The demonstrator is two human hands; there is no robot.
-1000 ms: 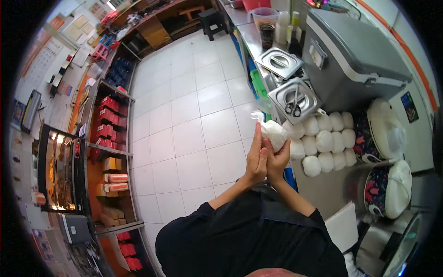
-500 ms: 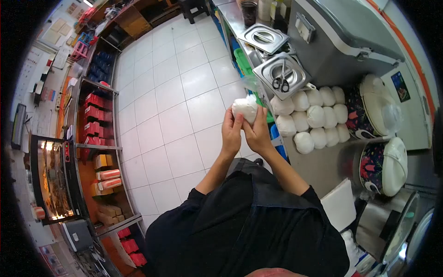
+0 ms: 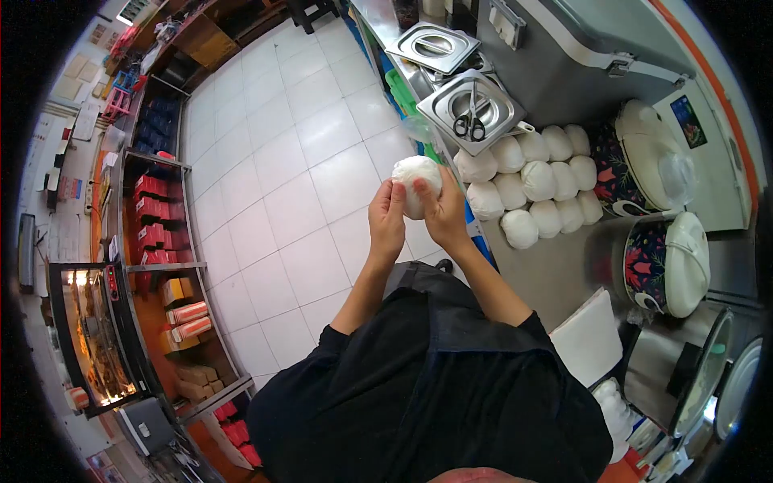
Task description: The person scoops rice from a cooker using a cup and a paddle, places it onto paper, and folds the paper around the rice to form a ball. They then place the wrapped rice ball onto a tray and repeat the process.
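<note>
Between both hands, in front of my body and over the floor, is a smooth, round white dough ball (image 3: 416,171). My left hand (image 3: 388,216) is closed around its left side, the thumb along the near face. On the other side my right hand (image 3: 443,205) grips it, with the thumb pressed on the surface facing me. The far fingers of both hands are partly hidden behind the ball. To the right of my right hand, several similar dough balls (image 3: 538,180) sit in close rows on the steel counter (image 3: 535,278).
Scissors (image 3: 469,121) lie on a steel pan lid (image 3: 493,109) beyond the dough balls. A grey cooler (image 3: 555,64) stands behind them. Flowered pots (image 3: 648,266) and a white board (image 3: 588,338) occupy the counter's right side. Shelves with red boxes (image 3: 157,211) line the left.
The dough ball has been turned; a gathered, knot-like top that showed before is out of sight, and a rounder, smoother face shows. My right thumb has moved onto the ball. The view has shifted slightly.
</note>
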